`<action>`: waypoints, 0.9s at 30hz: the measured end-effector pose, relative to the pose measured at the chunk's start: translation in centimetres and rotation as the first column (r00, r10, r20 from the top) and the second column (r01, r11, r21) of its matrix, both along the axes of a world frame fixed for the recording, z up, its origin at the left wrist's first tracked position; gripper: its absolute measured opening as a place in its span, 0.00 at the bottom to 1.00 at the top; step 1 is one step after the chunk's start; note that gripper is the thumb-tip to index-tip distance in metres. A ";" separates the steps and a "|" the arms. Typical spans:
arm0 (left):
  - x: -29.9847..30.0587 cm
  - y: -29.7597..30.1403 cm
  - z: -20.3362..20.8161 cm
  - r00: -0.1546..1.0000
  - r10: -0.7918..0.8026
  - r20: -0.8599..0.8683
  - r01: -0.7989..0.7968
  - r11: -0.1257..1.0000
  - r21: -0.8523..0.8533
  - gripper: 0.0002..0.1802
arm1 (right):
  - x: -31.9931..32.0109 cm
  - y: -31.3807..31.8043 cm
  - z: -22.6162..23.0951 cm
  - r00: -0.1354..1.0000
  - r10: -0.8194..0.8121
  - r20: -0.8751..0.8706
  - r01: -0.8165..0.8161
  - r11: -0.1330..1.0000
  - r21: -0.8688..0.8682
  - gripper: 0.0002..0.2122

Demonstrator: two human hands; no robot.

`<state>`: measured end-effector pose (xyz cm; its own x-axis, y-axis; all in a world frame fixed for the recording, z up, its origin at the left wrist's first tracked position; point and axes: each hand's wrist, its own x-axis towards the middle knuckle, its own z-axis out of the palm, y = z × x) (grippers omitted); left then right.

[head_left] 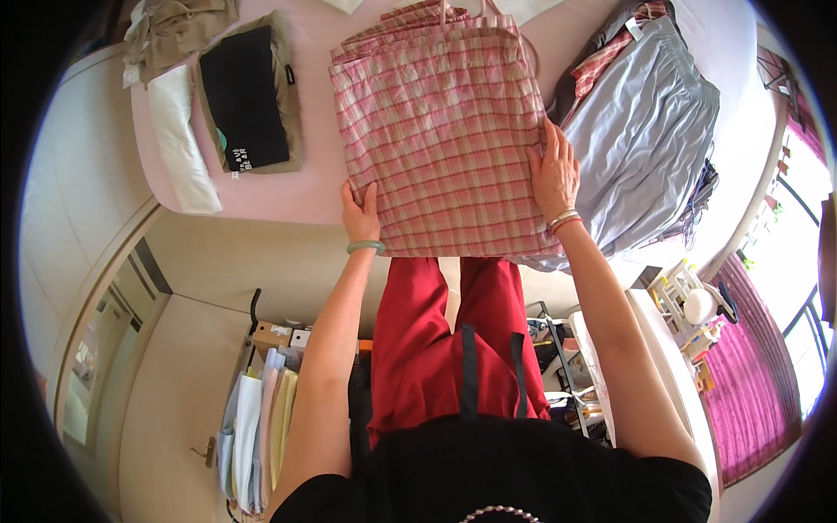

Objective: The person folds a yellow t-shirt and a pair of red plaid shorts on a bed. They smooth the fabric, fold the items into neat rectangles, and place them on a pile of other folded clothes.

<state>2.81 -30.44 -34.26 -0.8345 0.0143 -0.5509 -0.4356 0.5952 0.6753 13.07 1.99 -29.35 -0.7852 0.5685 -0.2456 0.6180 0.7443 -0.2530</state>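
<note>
A pink-and-beige plaid garment (445,139) lies folded into a large rectangle in front of me, with thin straps at its far end. Its near edge hangs past the edge of the pink-covered surface. My left hand (360,213), with a green bangle at the wrist, holds its lower left edge, thumb on top; some fingers are hidden. On the garment's right edge rests my right hand (556,170), fingers stretched out and thumb on the plaid. Right beside that hand, grey elastic-waist trousers (645,139) lie over other clothes.
To the left lie a folded black-and-khaki garment (253,100), a rolled white cloth (183,139) and a crumpled beige garment (179,35). The pink-covered surface (318,187) has a rounded left edge. Behind my left arm hang several light-coloured cloths (253,427). Magenta curtains (750,392) are far right.
</note>
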 end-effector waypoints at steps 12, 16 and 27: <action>-1.1 6.9 4.3 0.271 -0.850 -0.451 0.784 0.467 -0.410 0.31 | -1.1 -3.9 4.5 0.809 0.587 -0.010 -0.584 0.802 -0.124 0.27; -1.6 6.7 0.4 0.087 -0.958 -0.273 0.865 0.209 -0.456 0.36 | 1.6 -2.2 0.9 0.767 0.630 0.116 -0.618 0.776 -0.127 0.28; 2.9 3.2 3.9 0.199 -0.913 -0.356 0.955 0.262 -0.139 0.38 | 4.3 -0.9 3.8 0.732 0.681 0.025 -0.656 0.715 -0.243 0.32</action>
<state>5.75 -27.27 -30.41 -0.2737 0.9377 -0.2139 0.6302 0.3429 0.6966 17.35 1.05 -25.55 -0.9026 -0.1679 -0.3964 0.0108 0.9117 -0.4108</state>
